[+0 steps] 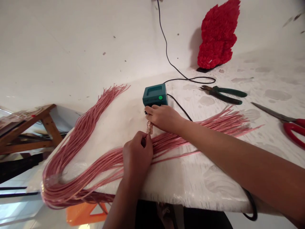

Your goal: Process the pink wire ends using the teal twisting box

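Note:
A teal box [155, 93] with a round green button on its front face sits on the table. My right hand [164, 117] is closed just below the front of the box, its fingertips bent around a small black part that is mostly hidden. Beneath those fingers shows a small copper-coloured metal piece [149, 127]. My left hand [137, 152] pinches at the lower end of this piece; what lies between thumb and finger is hidden. A long bundle of pink wires [102, 165] runs behind and under both hands, curving round at the left.
Green-handled cutting pliers [224, 93] and red-handled scissors [292, 122] lie at the right. A black cable [176, 68] loops behind the box. Against the wall stands a red rose-textured figure [218, 36]. An orange stool [83, 214] and wooden frame [45, 124] are beyond the table's edge.

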{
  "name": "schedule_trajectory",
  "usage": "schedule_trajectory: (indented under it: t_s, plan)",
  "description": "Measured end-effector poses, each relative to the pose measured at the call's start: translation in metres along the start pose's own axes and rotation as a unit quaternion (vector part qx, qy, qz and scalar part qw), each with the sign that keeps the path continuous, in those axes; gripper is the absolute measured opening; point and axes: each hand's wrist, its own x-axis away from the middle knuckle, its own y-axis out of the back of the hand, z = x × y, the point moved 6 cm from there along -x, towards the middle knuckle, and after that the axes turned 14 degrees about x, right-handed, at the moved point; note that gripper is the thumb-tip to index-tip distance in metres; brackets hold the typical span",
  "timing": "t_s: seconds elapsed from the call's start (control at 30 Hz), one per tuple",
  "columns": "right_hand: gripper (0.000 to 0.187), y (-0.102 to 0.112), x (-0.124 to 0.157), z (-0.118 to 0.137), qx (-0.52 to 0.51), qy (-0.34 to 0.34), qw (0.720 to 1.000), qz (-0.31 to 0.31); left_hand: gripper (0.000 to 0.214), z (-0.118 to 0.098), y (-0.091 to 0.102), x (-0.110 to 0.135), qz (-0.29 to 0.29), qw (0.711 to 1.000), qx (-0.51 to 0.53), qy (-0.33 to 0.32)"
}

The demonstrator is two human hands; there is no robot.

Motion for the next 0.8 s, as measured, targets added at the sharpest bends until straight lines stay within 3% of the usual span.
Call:
schedule_trajectory:
  t_s: [0.47,0.8]
  plan:
    - [0.025,0.0043,0.0046,-0.0017,-0.008,-0.022,0.999,-0.024,0.02,-0.0072,-0.0011,-0.0051,0.053,0.999,0.001,0.013]
    - [0.036,0.0064,0.01,-0.0047,-0.051,-0.031,0.997,-0.045,0.022,-0.0076,0.0004,-0.0055,0.038,0.999,0.015,0.032]
